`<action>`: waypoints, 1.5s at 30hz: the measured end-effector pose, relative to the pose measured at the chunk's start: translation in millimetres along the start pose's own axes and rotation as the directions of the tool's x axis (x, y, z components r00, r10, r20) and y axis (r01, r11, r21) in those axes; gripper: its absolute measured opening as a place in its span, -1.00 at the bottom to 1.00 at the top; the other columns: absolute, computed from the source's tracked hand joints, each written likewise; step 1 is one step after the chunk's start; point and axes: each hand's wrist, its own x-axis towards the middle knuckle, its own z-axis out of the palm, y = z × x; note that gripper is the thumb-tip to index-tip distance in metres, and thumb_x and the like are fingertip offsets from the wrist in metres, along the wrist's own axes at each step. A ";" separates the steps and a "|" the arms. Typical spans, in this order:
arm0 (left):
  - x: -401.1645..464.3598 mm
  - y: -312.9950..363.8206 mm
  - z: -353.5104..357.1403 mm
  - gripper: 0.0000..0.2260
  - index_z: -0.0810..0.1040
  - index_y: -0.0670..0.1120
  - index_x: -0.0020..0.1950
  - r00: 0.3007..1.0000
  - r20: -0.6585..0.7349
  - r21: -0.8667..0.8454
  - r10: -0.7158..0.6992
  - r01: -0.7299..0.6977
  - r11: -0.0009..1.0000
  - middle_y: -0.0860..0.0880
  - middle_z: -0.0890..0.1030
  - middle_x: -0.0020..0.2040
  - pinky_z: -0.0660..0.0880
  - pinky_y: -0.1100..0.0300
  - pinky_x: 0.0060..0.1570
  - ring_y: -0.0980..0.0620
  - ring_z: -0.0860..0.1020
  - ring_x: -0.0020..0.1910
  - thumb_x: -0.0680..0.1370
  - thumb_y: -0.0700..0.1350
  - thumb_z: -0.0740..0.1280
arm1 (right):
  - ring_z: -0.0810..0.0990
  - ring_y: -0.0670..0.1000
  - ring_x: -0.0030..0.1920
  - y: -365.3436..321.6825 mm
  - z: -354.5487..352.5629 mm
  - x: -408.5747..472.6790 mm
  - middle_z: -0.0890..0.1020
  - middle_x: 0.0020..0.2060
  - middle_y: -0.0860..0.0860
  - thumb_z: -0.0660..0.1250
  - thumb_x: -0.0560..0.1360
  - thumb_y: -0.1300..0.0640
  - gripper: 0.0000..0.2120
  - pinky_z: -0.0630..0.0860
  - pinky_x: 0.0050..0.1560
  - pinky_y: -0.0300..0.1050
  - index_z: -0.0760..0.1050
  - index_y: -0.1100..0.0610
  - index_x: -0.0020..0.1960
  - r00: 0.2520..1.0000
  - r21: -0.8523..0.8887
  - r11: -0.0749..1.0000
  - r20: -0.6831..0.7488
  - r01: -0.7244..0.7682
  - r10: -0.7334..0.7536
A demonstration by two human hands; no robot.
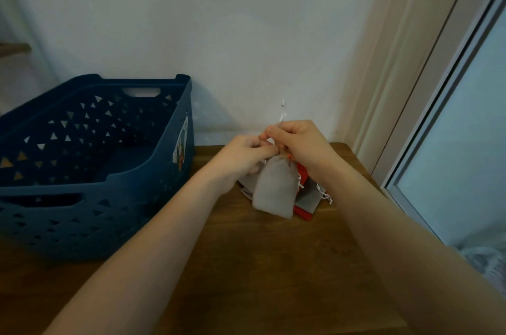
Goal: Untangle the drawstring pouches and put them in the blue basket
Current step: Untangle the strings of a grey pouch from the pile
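Right now both hands are working together at the neck of a grey pouch (275, 189), lifted just above the wooden worktop (260, 266). The left hand (243, 156) is pinching the gathered top of the pouch, and the right hand (298, 143) is pinching a pale drawstring (282, 118) and pulling it up toward twelve o'clock. The two hands are touching each other at the fingertips.

The grey pouch is hanging limp from that grip, its lower edge reaching down to the rest of the pile. Under and behind it, toward four o'clock, a red pouch (302, 174) and more grey fabric are lying on the worktop, with white cord ends (324, 193) trailing out at the side. How many pouches are in the bundle I cannot tell.

The blue basket (90, 211) is standing at nine o'clock from the bundle, near it but not touching, and no pouch is showing inside it, so the sorting is likely at an early stage.

These pouches look soft, light and floppy; they will probably drag their neighbours along when lifted. The sensible hold seems to be the bunched neck with one hand, while the other is teasing a single cord free rather than tugging the cloth.
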 end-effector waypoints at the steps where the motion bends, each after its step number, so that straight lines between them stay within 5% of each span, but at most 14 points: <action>1: 0.0 -0.1 1.3 -0.86 0.57 -0.06 -0.16 1.000 -0.004 -0.048 -0.013 0.013 0.999 0.12 0.40 -0.55 0.24 0.31 -0.45 0.18 0.31 -0.55 0.56 -0.05 0.30 | 0.55 -0.16 -0.41 1.2 0.3 1.1 0.61 -0.41 0.01 0.31 0.52 0.21 -0.84 0.50 -0.35 -0.32 0.63 0.24 -0.13 1.000 0.017 1.000 -0.003 0.000 0.000; 4: 0.4 -4.2 4.6 -0.85 0.60 -0.04 -0.11 0.998 -0.030 -0.089 -0.056 0.053 0.995 0.10 0.41 -0.53 0.29 0.30 -0.41 0.15 0.33 -0.50 0.54 0.01 0.32 | 0.62 -0.13 -0.29 3.0 1.2 1.0 0.67 -0.26 0.05 0.33 0.51 0.21 -0.88 0.56 -0.23 -0.31 0.64 0.19 -0.07 1.000 0.064 0.998 -0.003 0.010 -0.010; 7: 3.4 -7.8 4.7 -0.84 0.57 -0.07 -0.15 0.997 -0.011 -0.150 -0.078 0.075 0.986 0.08 0.38 -0.51 0.21 0.33 -0.49 0.15 0.27 -0.52 0.55 -0.03 0.31 | 0.50 -0.09 -0.37 6.6 3.0 1.3 0.58 -0.33 0.10 0.33 0.51 0.15 -0.83 0.46 -0.31 -0.30 0.62 0.25 -0.03 1.000 0.081 0.997 -0.008 -0.012 0.013; 10: 5.3 -5.3 4.2 -0.81 0.51 -0.11 -0.16 0.997 -0.006 -0.394 -0.077 0.068 0.917 0.03 0.47 -0.38 0.24 0.35 -0.54 0.16 0.35 -0.48 0.61 -0.09 0.20 | 0.33 -0.07 -0.47 16.7 -0.6 7.5 0.45 -0.48 -0.02 0.22 0.57 0.00 -0.67 0.30 -0.31 -0.18 0.57 0.27 0.03 0.982 0.244 0.953 -0.021 -0.178 0.189; 14: 4.5 -9.8 -0.7 -0.76 0.44 -0.09 -0.20 0.993 -0.004 -0.670 -0.114 0.082 0.738 0.01 0.52 -0.33 0.23 0.36 -0.59 0.15 0.37 -0.50 0.63 -0.10 0.12 | 0.32 -0.10 -0.54 23.6 -9.1 9.4 0.44 -0.47 -0.02 0.14 0.54 0.29 -0.73 0.25 -0.44 -0.25 0.49 0.29 0.19 0.935 0.541 0.806 -0.095 -0.239 0.341; 16: 3.8 -12.7 -2.4 -0.76 0.41 -0.08 -0.24 0.988 0.022 -0.575 -0.154 0.139 0.806 0.04 0.41 -0.43 0.19 0.34 -0.59 0.14 0.29 -0.54 0.62 -0.10 0.12 | 0.39 -0.08 -0.46 21.6 -13.0 6.4 0.46 -0.40 0.01 0.08 0.53 0.39 -0.69 0.32 -0.39 -0.26 0.48 0.29 0.19 0.953 0.534 0.825 -0.108 -0.185 0.283; 19: 2.5 -13.0 0.3 -0.73 0.39 -0.07 -0.31 0.983 -0.025 -0.111 -0.184 0.181 0.977 0.05 0.31 -0.47 0.19 0.28 -0.50 0.11 0.24 -0.53 0.59 -0.13 0.14 | 0.56 -0.04 -0.32 11.8 -17.7 2.6 0.56 -0.32 0.04 0.10 0.56 0.39 -0.76 0.52 -0.26 -0.25 0.52 0.25 0.06 0.989 0.510 0.856 -0.053 -0.090 0.136; 23: -0.9 -8.6 6.0 -0.70 0.39 -0.06 -0.32 0.999 -0.031 0.450 -0.025 0.036 0.892 0.03 0.41 -0.37 0.33 0.21 -0.30 0.09 0.38 -0.38 0.61 -0.07 0.12 | 0.65 0.01 -0.10 -4.3 -10.1 -1.0 0.65 -0.19 0.08 0.11 0.57 0.38 -0.76 0.59 0.02 -0.17 0.53 0.21 0.01 0.994 0.383 0.923 0.105 -0.036 -0.005; 26: -1.9 -6.5 6.4 -0.75 0.50 -0.10 -0.22 0.996 0.067 0.603 0.059 -0.087 0.793 -0.08 0.57 -0.24 0.43 0.10 -0.28 0.02 0.51 -0.26 0.59 -0.05 0.16 | 0.62 0.00 -0.02 -7.0 6.0 -2.7 0.63 -0.11 0.10 0.04 0.57 0.41 -0.71 0.54 0.14 -0.16 0.51 0.22 0.06 0.976 0.268 0.962 0.219 -0.045 -0.015; 31: -3.0 -12.5 3.0 -0.65 0.45 -0.06 -0.22 0.991 0.092 0.559 0.102 -0.136 0.818 0.00 0.41 -0.39 0.29 0.20 -0.35 0.09 0.37 -0.41 0.66 -0.01 0.02 | 0.54 -0.04 0.17 -5.1 6.3 -3.9 0.55 0.10 -0.04 0.10 0.60 0.30 -0.56 0.48 0.22 -0.15 0.30 -0.05 0.40 0.955 -0.009 0.997 0.288 0.073 -0.067; 35: -0.3 -19.5 -3.9 -0.62 0.53 -0.18 -0.08 1.000 -0.004 0.233 -0.022 0.023 0.972 0.03 0.36 -0.40 0.29 0.27 -0.40 0.14 0.33 -0.48 0.64 0.06 0.08 | 0.54 -0.08 0.08 0.9 -3.9 -5.6 0.50 0.10 -0.08 0.17 0.60 0.15 -0.49 0.46 0.08 -0.24 0.11 -0.08 0.49 0.951 -0.501 0.833 0.294 0.235 -0.092; 39: 0.3 -22.0 -9.8 -0.65 0.39 -0.09 -0.31 0.999 -0.010 0.170 -0.043 0.044 0.985 0.05 0.32 -0.48 0.25 0.28 -0.49 0.12 0.27 -0.53 0.64 -0.01 0.11 | 0.50 -0.08 -0.21 9.6 -9.8 -1.3 0.58 -0.20 -0.02 0.25 0.56 0.13 -0.84 0.39 -0.20 -0.27 0.57 0.14 0.04 0.950 -0.696 0.663 0.302 0.274 -0.076; 42: -0.5 -24.1 -9.6 -0.59 0.42 -0.09 -0.36 0.997 0.029 0.282 -0.075 0.064 0.957 0.05 0.40 -0.50 0.33 0.26 -0.42 0.14 0.32 -0.55 0.63 0.07 0.12 | 0.38 -0.15 -0.40 8.0 -11.1 0.5 0.49 -0.40 -0.07 0.29 0.54 0.06 -0.80 0.29 -0.40 -0.37 0.58 0.16 -0.16 0.957 -0.718 0.637 0.264 0.281 -0.125; 45: -1.4 -26.4 -10.3 -0.59 0.50 -0.08 -0.32 0.993 0.020 0.213 -0.119 0.112 0.971 0.05 0.50 -0.47 0.38 0.19 -0.31 0.11 0.40 -0.47 0.62 0.11 0.13 | 0.38 -0.17 -0.44 5.5 -10.4 -4.8 0.46 -0.43 -0.11 0.32 0.51 0.02 -0.79 0.28 -0.40 -0.36 0.55 0.10 -0.23 0.956 -0.648 0.707 0.248 0.285 -0.159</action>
